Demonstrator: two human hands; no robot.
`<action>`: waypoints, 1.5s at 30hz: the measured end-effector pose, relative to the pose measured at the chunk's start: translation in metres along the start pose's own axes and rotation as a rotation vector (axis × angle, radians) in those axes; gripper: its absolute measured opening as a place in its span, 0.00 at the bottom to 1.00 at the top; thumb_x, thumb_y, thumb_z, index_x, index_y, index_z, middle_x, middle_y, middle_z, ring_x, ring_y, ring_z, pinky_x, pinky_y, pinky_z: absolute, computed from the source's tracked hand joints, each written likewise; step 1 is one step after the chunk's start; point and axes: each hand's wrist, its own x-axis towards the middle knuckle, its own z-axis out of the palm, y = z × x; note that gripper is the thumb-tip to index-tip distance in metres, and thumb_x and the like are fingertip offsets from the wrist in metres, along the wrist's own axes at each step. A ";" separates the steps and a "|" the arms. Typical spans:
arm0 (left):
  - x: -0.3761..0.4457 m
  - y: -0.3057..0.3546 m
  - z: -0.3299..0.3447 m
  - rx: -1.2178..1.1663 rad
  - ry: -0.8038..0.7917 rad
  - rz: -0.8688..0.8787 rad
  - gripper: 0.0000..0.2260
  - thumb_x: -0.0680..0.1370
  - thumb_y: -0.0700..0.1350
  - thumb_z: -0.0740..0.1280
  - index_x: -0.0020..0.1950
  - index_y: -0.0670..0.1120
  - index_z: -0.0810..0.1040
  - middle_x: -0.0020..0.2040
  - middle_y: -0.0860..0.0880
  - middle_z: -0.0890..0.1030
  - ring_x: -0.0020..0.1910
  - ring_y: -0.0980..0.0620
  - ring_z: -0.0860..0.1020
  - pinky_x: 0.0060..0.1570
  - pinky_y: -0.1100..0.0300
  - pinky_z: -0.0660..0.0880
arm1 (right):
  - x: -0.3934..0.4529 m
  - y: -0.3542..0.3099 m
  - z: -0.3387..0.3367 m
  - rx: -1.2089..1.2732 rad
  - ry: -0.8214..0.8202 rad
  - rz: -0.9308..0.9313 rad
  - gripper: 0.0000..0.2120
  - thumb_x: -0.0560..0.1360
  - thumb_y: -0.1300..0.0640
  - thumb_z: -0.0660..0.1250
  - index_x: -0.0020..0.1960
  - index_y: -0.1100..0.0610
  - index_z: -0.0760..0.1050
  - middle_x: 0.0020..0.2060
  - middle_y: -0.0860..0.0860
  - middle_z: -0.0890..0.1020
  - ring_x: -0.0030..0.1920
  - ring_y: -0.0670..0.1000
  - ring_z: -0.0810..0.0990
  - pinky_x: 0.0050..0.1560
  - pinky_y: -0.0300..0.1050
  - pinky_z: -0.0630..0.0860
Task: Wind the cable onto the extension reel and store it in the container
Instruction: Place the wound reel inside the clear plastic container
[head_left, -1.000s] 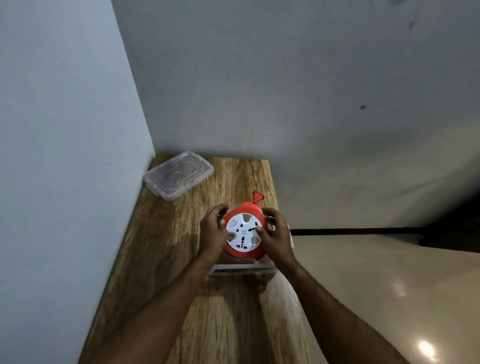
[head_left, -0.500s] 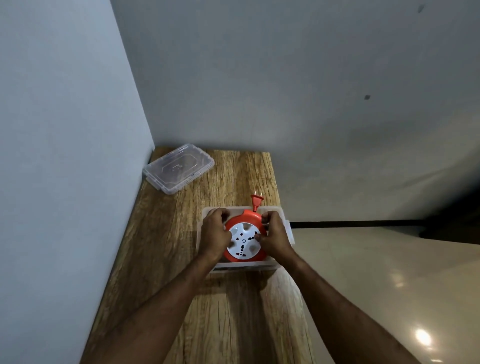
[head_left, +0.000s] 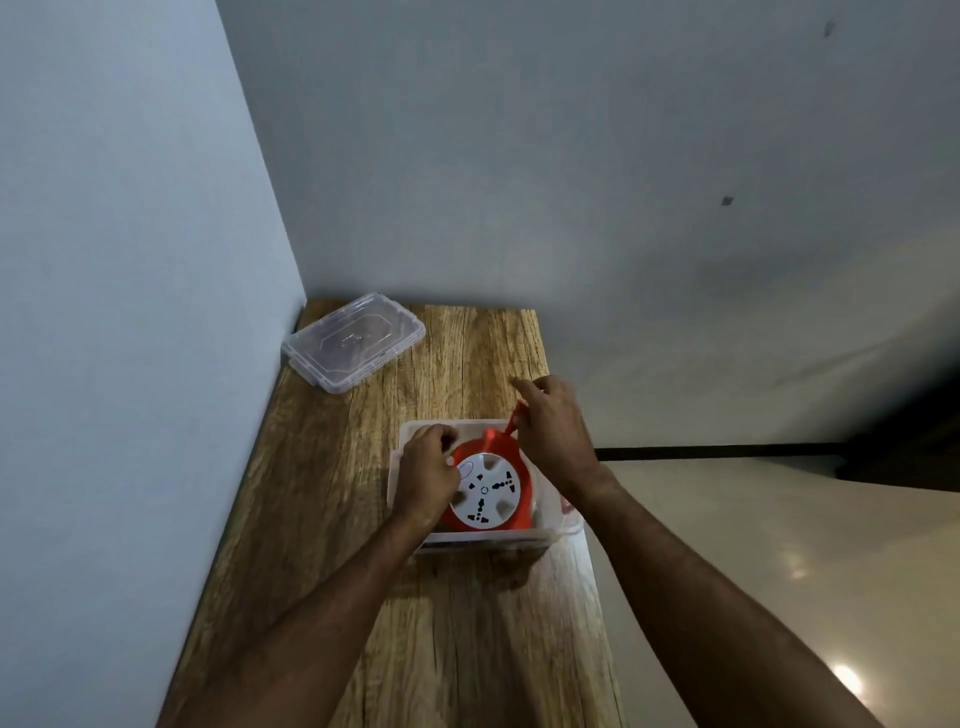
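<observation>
An orange extension reel (head_left: 488, 488) with a white socket face lies flat inside a clear plastic container (head_left: 410, 434), which stands on a narrow wooden desk (head_left: 467, 649) set into the corner of two pale walls. The container sits toward the desk's right edge, roughly midway along its length, and the reel fills most of its inside. The socket face points up, its dark pin holes arranged around a small central ring.

The person's left hand (head_left: 428, 475) rests on the reel's left rim, fingers curled over the orange edge and gripping it. The right hand (head_left: 550, 428) is at the far right corner of the container, fingers bent around the orange plug (head_left: 511, 423) that sticks up from the reel's far side; only a sliver of the plug shows beneath the hand, so the exact hold cannot be made out, though the forefinger points away to the left. Both bare forearms reach in from the near edge of the frame.

A clear lid (head_left: 353, 340) lies well apart from the container, in the far left corner of the desk, touching or nearly touching the left wall. To the right of the desk, a glossy pale floor (head_left: 779, 571) reflects a bright spot of light, and a dark strip runs along the foot of the far wall.
</observation>
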 end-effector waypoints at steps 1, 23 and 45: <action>0.000 0.000 0.000 0.003 0.002 0.003 0.16 0.76 0.31 0.71 0.62 0.41 0.80 0.58 0.47 0.82 0.58 0.52 0.80 0.55 0.65 0.75 | 0.001 0.002 0.002 -0.026 -0.021 -0.019 0.21 0.77 0.57 0.69 0.69 0.54 0.74 0.57 0.55 0.78 0.59 0.53 0.72 0.59 0.54 0.76; -0.003 0.005 -0.002 0.072 0.113 0.074 0.14 0.77 0.30 0.65 0.60 0.41 0.81 0.57 0.46 0.82 0.58 0.51 0.79 0.56 0.62 0.77 | -0.034 0.038 0.033 -0.195 0.032 0.075 0.08 0.76 0.49 0.71 0.51 0.51 0.85 0.44 0.50 0.79 0.49 0.51 0.71 0.48 0.48 0.74; 0.087 -0.029 -0.104 0.328 0.525 0.016 0.20 0.77 0.37 0.70 0.68 0.35 0.74 0.63 0.35 0.79 0.61 0.36 0.79 0.63 0.46 0.76 | 0.076 0.023 0.022 0.014 0.054 -0.156 0.16 0.75 0.56 0.73 0.62 0.53 0.80 0.53 0.50 0.82 0.56 0.50 0.73 0.54 0.45 0.73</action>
